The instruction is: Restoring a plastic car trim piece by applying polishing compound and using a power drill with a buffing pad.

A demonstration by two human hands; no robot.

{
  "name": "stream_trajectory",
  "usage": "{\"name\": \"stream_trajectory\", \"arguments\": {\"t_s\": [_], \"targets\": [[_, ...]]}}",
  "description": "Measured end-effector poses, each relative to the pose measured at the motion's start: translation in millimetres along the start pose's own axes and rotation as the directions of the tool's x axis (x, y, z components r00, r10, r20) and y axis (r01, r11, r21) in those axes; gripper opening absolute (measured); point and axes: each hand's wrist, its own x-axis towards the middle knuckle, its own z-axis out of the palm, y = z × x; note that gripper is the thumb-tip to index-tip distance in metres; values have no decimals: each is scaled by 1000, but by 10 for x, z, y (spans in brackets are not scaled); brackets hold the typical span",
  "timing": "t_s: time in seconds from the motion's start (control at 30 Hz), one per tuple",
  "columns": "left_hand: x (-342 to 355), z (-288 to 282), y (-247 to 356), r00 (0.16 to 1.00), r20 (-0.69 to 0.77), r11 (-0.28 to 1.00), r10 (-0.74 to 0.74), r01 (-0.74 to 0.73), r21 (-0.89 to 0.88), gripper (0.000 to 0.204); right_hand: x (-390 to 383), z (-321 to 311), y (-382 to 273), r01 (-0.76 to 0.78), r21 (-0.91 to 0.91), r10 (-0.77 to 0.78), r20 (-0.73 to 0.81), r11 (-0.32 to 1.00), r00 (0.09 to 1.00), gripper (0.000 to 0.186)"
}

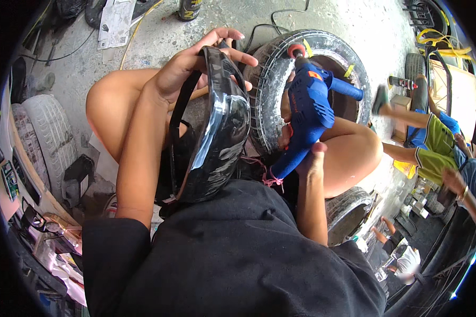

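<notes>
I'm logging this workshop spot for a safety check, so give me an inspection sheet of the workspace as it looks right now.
Surface: bare concrete floor, stained.
Job's things: glossy black headlight housing; blue power drill with a red polishing pad.
Clutter: tyre under the drill, white tyre at left, spray can, papers.
Grippers: left hand grips the housing's top edge; right hand holds the drill's handle.
Cables: black cable, yellow hose on the floor.
Surroundings: another person at right.

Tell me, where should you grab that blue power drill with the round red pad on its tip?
Grab the blue power drill by its lower handle, coming from below, as the right hand does. The handle slants down toward the person, while the red pad points up and away. The side grip suits a second hand.
</notes>
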Motion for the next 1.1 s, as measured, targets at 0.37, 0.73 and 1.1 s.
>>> {"name": "stream_trajectory", "arguments": {"t_s": [0.37, 0.73, 1.1], "targets": [[60, 32, -61, 999, -15, 998, -50, 50, 24, 59, 104, -90, -43, 45, 159, -48, 17, 986, 999, 80], [61, 31, -43, 999, -1, 998, -39, 39, 41, 55, -98, -70, -147, -113, -73, 77, -381, 991, 921, 48], [5, 400, 104, 997, 80, 999, -23, 20, 35, 65, 38, 77, -519, 127, 71, -116, -141, 989, 983, 61]]}}
